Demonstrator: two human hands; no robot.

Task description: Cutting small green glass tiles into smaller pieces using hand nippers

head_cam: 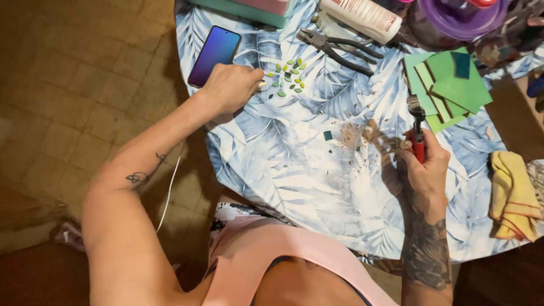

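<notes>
Right hand (426,161) gripping red-handled nippers (417,127), upright

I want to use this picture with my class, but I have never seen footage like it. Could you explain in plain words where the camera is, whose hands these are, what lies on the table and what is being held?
There is no machine here: a person works with two bare hands, and the single camera sits on their head, looking down. That is why you see arms reaching away from the bottom of the picture.

The left hand rests beside a cluster of small green leaf-shaped pieces, close to a smartphone. The right hand grips a red-handled cutting tool, held upright.

The table wears a blue-and-white leaf-print cloth. On it also lie dark pliers, a stack of green sheets, a white bottle, a yellow cloth, one small dark green square and scattered crumbs.
</notes>
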